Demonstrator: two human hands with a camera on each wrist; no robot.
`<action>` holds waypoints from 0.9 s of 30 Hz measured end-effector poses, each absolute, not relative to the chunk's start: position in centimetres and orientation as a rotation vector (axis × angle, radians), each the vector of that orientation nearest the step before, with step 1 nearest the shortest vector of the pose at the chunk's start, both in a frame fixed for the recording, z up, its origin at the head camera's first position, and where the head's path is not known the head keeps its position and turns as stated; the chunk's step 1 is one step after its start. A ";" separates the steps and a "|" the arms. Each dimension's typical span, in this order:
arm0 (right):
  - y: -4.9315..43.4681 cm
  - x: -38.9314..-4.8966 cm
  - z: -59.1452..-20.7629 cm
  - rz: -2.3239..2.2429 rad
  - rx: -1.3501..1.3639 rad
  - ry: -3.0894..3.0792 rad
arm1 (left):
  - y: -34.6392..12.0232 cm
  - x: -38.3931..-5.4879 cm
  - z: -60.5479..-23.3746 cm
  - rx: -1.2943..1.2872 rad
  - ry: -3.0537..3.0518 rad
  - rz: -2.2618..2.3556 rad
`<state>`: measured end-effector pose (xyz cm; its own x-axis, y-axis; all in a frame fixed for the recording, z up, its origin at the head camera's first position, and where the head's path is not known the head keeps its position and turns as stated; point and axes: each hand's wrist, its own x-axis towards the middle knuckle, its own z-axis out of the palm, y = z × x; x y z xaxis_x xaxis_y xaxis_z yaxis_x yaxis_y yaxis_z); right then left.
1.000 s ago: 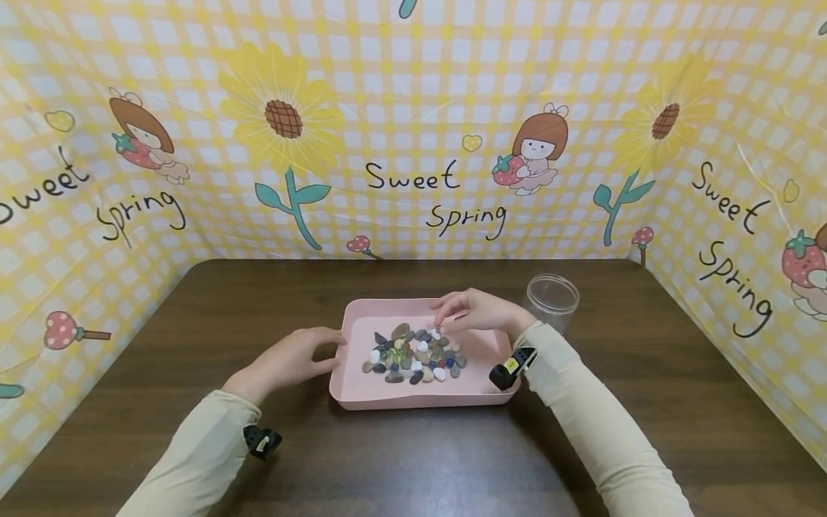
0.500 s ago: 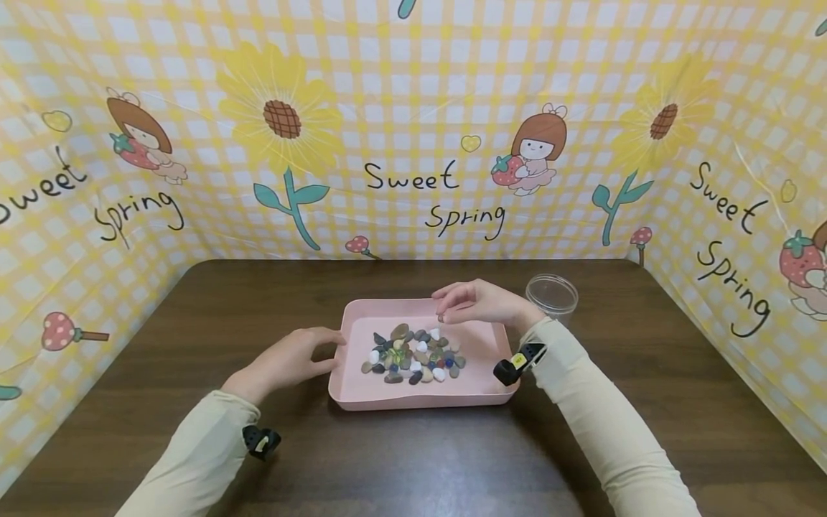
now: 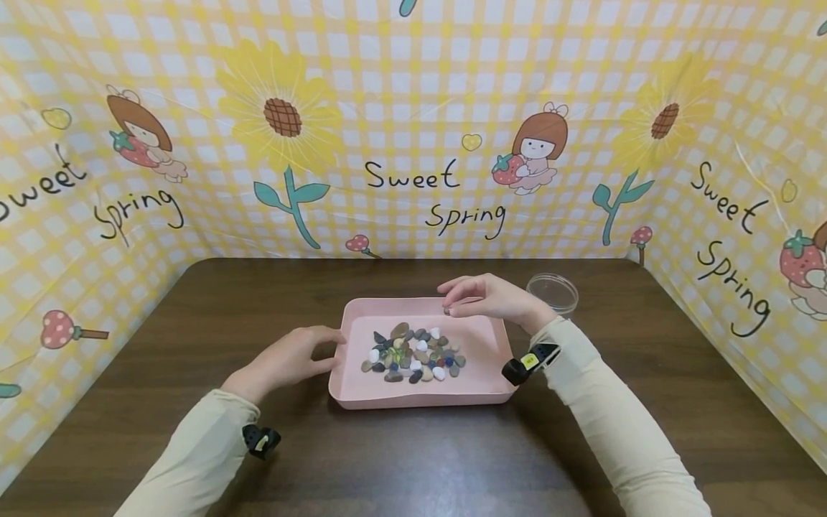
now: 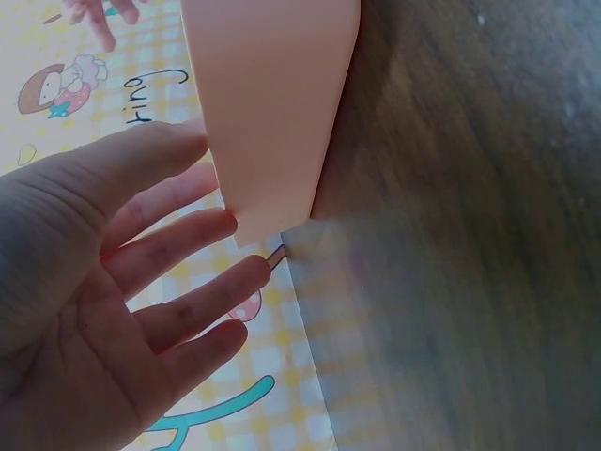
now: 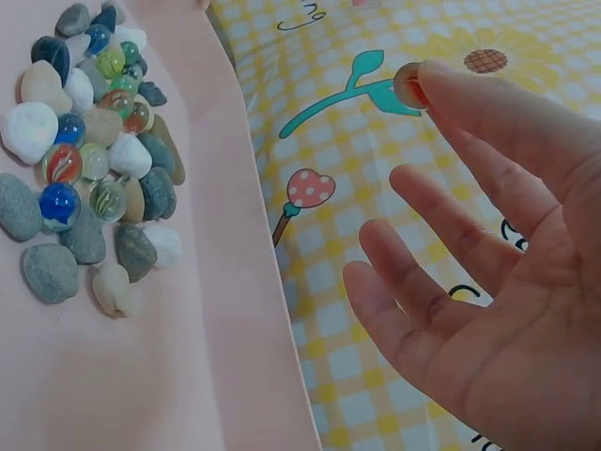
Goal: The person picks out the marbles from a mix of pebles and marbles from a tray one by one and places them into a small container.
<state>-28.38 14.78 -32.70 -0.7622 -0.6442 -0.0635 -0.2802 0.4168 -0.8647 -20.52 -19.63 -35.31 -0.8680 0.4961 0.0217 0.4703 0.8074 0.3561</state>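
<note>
The right hand (image 3: 496, 300) pinches one marble (image 5: 408, 86) in the fingertips, at 1 o'clock from the middle of the pink tray (image 3: 479, 362); only the right wrist view shows its glass clearly. The left hand (image 4: 122, 282), fingers spread and gripping nothing, touches the tray's 9 o'clock wall. Among many stones (image 5: 52, 272) lie at least three blue marbles (image 5: 59, 205); overlap prevents a full count. One clear jar (image 3: 568, 309) stands at 2 o'clock, partly hidden.

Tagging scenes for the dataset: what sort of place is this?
Probably a makeshift tabletop recording booth: a dark wood-look table, yellow-checked cloth rising behind and on both sides, and a pink tray of stones and marbles on top. The room beyond is hidden.
</note>
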 end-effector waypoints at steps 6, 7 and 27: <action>15.4 -27.9 -32.1 -1.332 -0.785 2.302 | -19.7 -20.5 -35.5 0.789 2.929 0.557; 15.5 -27.9 -32.1 -1.342 -0.781 2.306 | -19.7 -20.5 -35.5 0.782 2.928 0.557; 19.6 -27.7 -31.6 -1.418 -0.688 2.451 | -19.7 -20.6 -35.6 0.786 2.930 0.564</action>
<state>-27.71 19.56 -31.60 -0.8641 -0.5020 0.0365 -0.2819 0.4226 -0.8614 -20.58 -19.75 -35.56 -0.8687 0.4937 0.0400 0.4733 0.8034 0.3613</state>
